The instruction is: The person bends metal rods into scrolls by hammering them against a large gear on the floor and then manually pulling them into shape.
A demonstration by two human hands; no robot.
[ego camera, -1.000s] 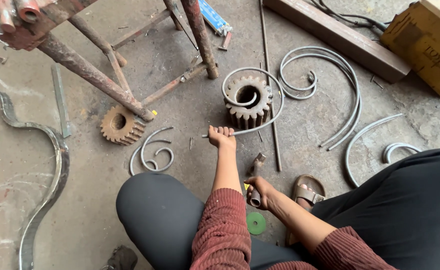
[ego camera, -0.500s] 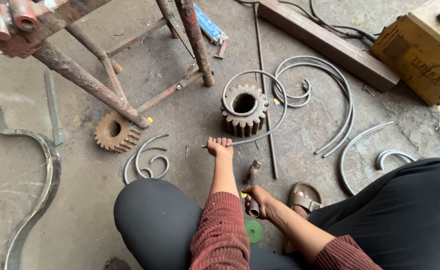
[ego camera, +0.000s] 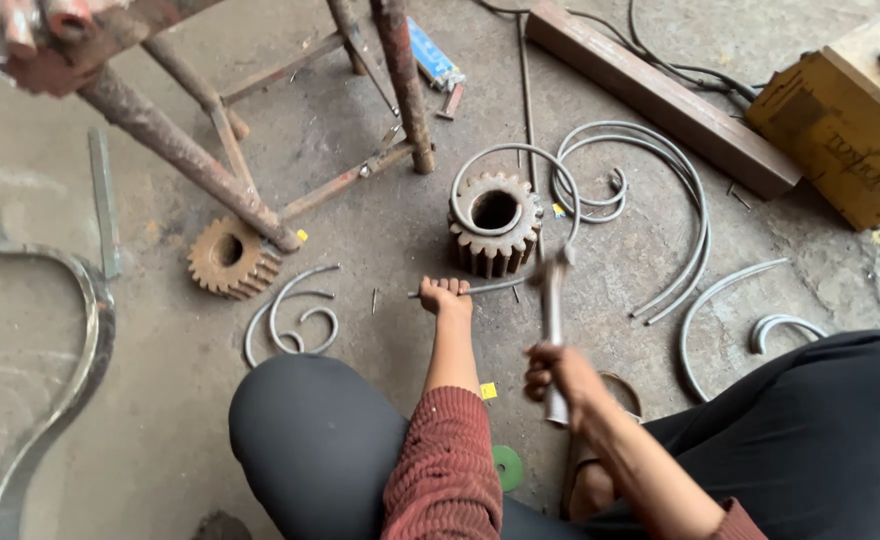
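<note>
My left hand (ego camera: 446, 297) is closed around the straight end of a thin curled metal rod (ego camera: 495, 160) and holds it against the concrete floor. The rod loops up and around a large steel gear (ego camera: 494, 222) that stands on the floor just beyond the hand. My right hand (ego camera: 563, 380) grips the handle of a hammer (ego camera: 552, 300). The hammer is raised and blurred, and its head hangs over the rod to the right of the gear. My knees frame the lower edge of the view.
A rusty metal stand (ego camera: 210, 150) rises at upper left with a second rusty gear (ego camera: 230, 258) by its foot. Curled rod scrolls (ego camera: 295, 315) lie left of my knee, more scrolls (ego camera: 660, 200) to the right. A wooden beam (ego camera: 660, 95) and yellow box (ego camera: 845, 120) sit at upper right.
My right hand lifted the hammer off the floor by my foot and swung it up over the rod beside the gear. My left hand stayed on the rod end.
</note>
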